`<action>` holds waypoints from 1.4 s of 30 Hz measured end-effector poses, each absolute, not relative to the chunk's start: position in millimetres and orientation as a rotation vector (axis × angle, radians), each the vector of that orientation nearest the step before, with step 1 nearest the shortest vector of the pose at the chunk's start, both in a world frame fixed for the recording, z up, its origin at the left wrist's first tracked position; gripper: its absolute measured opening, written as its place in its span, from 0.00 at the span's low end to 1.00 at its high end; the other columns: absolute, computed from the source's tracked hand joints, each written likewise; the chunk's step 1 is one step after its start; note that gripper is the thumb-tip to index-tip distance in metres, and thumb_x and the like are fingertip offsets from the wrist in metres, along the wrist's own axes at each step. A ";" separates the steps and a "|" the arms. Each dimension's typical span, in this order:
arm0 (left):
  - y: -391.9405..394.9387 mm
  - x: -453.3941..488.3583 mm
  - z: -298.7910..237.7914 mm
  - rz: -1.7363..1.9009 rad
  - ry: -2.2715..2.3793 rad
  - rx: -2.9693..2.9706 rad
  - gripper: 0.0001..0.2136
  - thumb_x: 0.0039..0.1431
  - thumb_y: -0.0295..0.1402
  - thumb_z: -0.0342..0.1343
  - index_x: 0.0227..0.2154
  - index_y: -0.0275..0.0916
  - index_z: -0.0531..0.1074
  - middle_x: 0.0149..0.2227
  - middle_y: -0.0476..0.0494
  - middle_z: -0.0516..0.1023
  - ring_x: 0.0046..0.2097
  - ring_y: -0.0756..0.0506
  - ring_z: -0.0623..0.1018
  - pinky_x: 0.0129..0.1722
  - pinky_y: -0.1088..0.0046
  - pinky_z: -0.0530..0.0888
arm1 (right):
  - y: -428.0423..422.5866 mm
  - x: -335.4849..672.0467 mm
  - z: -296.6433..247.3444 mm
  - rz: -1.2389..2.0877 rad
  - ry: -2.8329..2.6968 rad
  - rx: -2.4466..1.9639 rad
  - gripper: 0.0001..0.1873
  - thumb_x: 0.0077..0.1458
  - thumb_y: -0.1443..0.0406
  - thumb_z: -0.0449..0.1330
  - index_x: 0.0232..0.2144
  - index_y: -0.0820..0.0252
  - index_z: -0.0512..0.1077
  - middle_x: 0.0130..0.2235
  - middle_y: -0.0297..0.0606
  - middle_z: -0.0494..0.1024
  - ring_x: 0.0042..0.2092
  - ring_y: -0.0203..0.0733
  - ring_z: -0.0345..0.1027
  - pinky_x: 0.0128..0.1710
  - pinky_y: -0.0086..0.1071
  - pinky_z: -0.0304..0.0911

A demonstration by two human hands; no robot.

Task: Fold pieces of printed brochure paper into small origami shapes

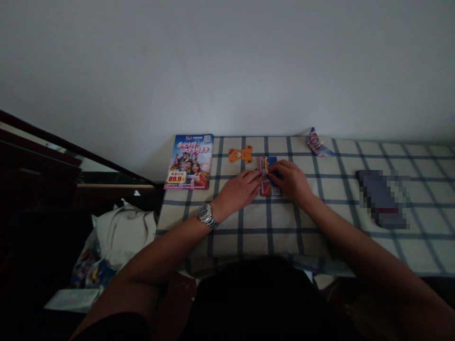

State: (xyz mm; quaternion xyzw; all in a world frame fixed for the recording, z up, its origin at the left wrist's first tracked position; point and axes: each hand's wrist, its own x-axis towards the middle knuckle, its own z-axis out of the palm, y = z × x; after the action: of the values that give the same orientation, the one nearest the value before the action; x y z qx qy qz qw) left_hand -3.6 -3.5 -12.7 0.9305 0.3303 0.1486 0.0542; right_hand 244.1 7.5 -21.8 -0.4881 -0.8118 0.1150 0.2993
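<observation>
A small folded flyer (275, 190), printed in red, blue and yellow with a QR code near its lower edge, lies on the checked cloth. My left hand (241, 190), with a metal watch (207, 215) at its wrist, presses its fingertips on the flyer's left edge. From the other side my right hand (292, 181) pinches the paper near its middle, fingers bent and close together. The fingertips of both hands nearly meet and cover part of the print. Just behind my left hand, an orange bear cutout (241, 155) lies flat.
A stack of colourful flyers (188, 166) sits at the table's back left. Near the wall is a torn paper strip (317, 144); a blurred dark phone-like object (380, 196) lies right. The checked tablecloth (234, 244) drapes over the front edge. White bags (124, 232) stand left below.
</observation>
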 end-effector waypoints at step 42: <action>-2.2 -5.6 -13.9 0.456 0.980 2.803 0.18 0.76 0.32 0.50 0.64 0.34 0.70 0.66 0.37 0.72 0.63 0.38 0.73 0.62 0.58 0.76 | 63.8 233.8 -9.4 0.098 -2.185 -1.435 0.07 0.68 0.64 0.60 0.38 0.56 0.78 0.41 0.44 0.79 0.40 0.50 0.73 0.40 0.40 0.68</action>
State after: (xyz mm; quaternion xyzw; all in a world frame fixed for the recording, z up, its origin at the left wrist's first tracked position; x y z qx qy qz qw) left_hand -5.6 -2.2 -13.9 0.9309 0.3253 0.1514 0.0688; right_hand 233.8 63.8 -9.4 -0.5298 -0.8066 0.0363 0.2596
